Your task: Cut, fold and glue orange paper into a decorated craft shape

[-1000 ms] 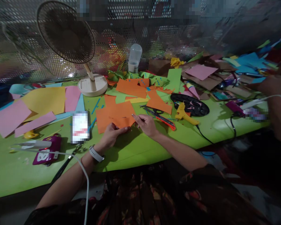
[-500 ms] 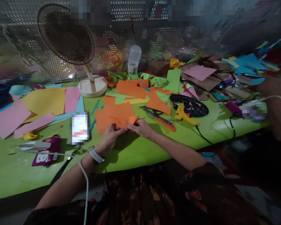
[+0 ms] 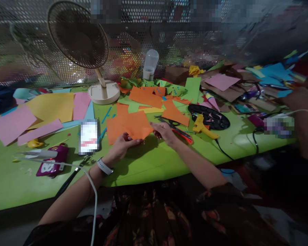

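Observation:
A sheet of orange paper is held low over the table, its near edge between my hands. My left hand grips the lower left edge, with the thumb stretched along it. At the right corner, the fingers of my right hand are closed on the paper. Another orange sheet lies beneath, mostly covered. Just past my right hand are a utility knife with an orange handle and dark scissors, partly hidden. A yellow glue gun rests further right against a black tray.
A desk fan and a clear bottle stand at the back. Left lie a phone, a purple power bank and coloured papers. A white cable crosses my left forearm. Another person's arm is at the right.
My right hand has moved right and slightly up, out to the paper's corner. The raised fold at the near edge now looks flatter. My left hand stays at its edge.

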The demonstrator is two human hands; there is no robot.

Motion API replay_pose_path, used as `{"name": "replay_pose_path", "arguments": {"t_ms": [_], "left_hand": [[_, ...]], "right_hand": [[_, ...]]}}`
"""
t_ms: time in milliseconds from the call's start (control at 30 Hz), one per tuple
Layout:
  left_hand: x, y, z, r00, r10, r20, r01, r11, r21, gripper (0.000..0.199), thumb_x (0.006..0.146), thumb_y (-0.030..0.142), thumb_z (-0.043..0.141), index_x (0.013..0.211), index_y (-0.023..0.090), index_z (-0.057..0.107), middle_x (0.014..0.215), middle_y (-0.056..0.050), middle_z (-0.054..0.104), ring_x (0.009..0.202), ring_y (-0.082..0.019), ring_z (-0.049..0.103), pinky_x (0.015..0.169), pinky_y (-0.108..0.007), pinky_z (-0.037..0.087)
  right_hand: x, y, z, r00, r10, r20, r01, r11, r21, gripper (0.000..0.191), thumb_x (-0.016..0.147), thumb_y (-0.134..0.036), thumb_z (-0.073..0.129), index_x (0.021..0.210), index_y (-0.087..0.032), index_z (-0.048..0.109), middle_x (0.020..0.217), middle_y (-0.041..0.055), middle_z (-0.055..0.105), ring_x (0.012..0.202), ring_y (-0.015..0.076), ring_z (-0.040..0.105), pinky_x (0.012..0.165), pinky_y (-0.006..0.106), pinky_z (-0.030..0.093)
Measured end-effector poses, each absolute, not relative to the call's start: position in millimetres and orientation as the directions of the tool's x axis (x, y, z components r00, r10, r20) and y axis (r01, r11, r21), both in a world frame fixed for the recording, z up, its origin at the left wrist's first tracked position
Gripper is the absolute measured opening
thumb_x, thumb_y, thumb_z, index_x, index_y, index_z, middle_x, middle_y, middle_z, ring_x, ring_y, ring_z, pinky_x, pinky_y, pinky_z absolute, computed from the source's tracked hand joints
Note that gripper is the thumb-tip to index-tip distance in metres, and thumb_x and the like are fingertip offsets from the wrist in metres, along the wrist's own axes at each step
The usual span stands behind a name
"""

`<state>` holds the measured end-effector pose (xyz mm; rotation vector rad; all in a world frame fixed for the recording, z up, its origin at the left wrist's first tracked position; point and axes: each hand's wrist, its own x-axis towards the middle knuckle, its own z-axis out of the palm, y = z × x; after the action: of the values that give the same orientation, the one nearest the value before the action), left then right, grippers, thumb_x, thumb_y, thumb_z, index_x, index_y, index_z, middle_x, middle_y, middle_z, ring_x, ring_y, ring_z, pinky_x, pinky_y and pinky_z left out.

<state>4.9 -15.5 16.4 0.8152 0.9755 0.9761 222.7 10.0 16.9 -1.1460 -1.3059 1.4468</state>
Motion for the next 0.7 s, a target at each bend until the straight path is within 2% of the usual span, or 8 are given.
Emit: {"name": "replay_pose_path", "arguments": {"t_ms": [133, 300, 400, 533, 700], "left_hand": [[6, -16, 20, 0.272, 0.922, -0.276, -0.27, 0.349, 0.897, 0.053, 0.053, 0.022, 0.095, 0.1, 0.014, 0.072, 0.09, -0.011, 0.078, 0.081, -0.025, 0.076, 0.078, -0.036, 0.062], [9, -14, 15, 0.23, 0.934, -0.274, -0.271, 0.332, 0.903, 0.043, 0.052, 0.023, 0.095, 0.09, 0.013, 0.076, 0.091, -0.011, 0.078, 0.078, -0.024, 0.074, 0.077, -0.036, 0.062], [9, -14, 10, 0.202, 0.946, -0.254, -0.295, 0.305, 0.905, 0.041, 0.053, 0.021, 0.095, 0.088, 0.013, 0.075, 0.092, -0.011, 0.078, 0.079, -0.022, 0.074, 0.08, -0.034, 0.062], [5, -14, 11, 0.217, 0.947, -0.238, -0.297, 0.296, 0.908, 0.052, 0.055, 0.02, 0.094, 0.101, 0.013, 0.071, 0.095, -0.01, 0.078, 0.081, -0.023, 0.074, 0.082, -0.037, 0.062], [1, -13, 19, 0.227, 0.937, -0.265, -0.275, 0.322, 0.906, 0.06, 0.059, 0.021, 0.092, 0.111, 0.014, 0.064, 0.087, -0.009, 0.078, 0.077, -0.023, 0.075, 0.081, -0.036, 0.061]], "right_hand": [[209, 1, 18, -0.238, 0.971, 0.001, 0.063, 0.016, -0.998, 0.051, 0.08, -0.063, 0.068, 0.055, -0.021, 0.052, 0.049, -0.0045, 0.049, 0.044, 0.009, 0.039, 0.045, 0.026, 0.028], [202, -5, 9, -0.266, 0.959, 0.098, 0.096, 0.127, -0.987, 0.047, 0.088, -0.059, 0.061, 0.063, -0.021, 0.055, 0.055, -0.0043, 0.051, 0.048, 0.0095, 0.043, 0.047, 0.025, 0.031], [200, -7, 3, -0.287, 0.952, 0.104, 0.115, 0.142, -0.983, 0.047, 0.088, -0.06, 0.062, 0.063, -0.02, 0.055, 0.056, -0.0042, 0.052, 0.048, 0.0093, 0.043, 0.047, 0.024, 0.033], [200, -7, 4, -0.289, 0.952, 0.103, 0.098, 0.137, -0.986, 0.047, 0.085, -0.06, 0.066, 0.063, -0.02, 0.056, 0.055, -0.005, 0.051, 0.047, 0.0084, 0.043, 0.046, 0.023, 0.033], [203, -6, 13, -0.213, 0.973, 0.087, 0.072, 0.105, -0.992, 0.049, 0.084, -0.061, 0.067, 0.061, -0.019, 0.058, 0.053, -0.0037, 0.052, 0.046, 0.0079, 0.043, 0.044, 0.022, 0.032]]}}
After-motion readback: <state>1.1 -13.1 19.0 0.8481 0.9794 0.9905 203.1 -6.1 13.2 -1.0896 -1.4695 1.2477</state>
